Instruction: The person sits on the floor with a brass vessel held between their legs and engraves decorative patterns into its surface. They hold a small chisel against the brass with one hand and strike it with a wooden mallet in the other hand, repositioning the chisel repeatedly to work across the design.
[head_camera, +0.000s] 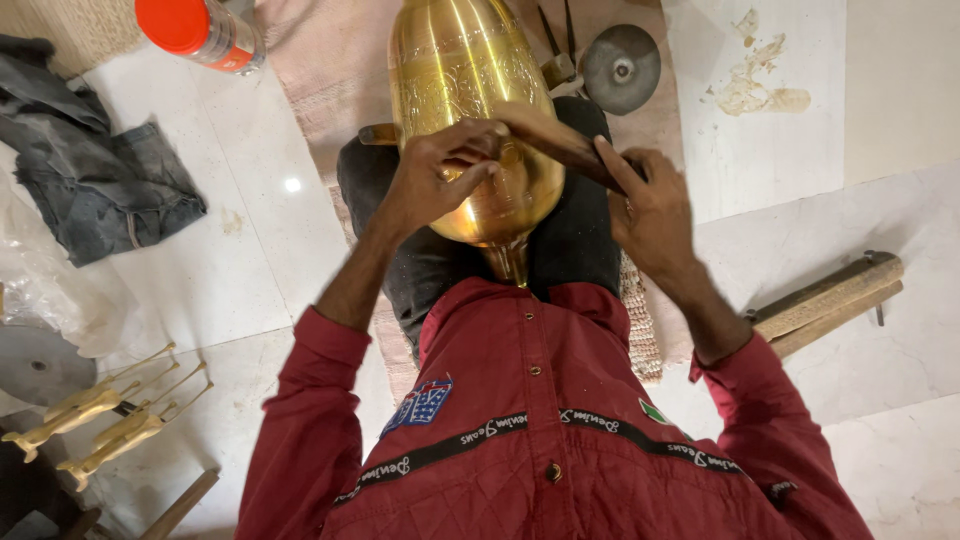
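left hand (435, 180) pinches a small tool on the brass vase (470, 110); right hand (650, 210) grips a wooden mallet (555, 140).

A metalworker's floor workshop: an engraved brass vessel (470, 110) rests on a dark cushion (570, 240) over marble tiles. Left of the vessel lie small brass castings (100, 420) and grey rags (100, 180); right of it, a grinding disc (621, 68).

Large engraved brass vase (470, 110) lies on dark cushion (575, 245) | round grey metal disc (621, 68) right behind | crumpled grey cloth (95, 175) far left | 2 small brass figures (100, 420) left front | wooden bar (825, 300) right.
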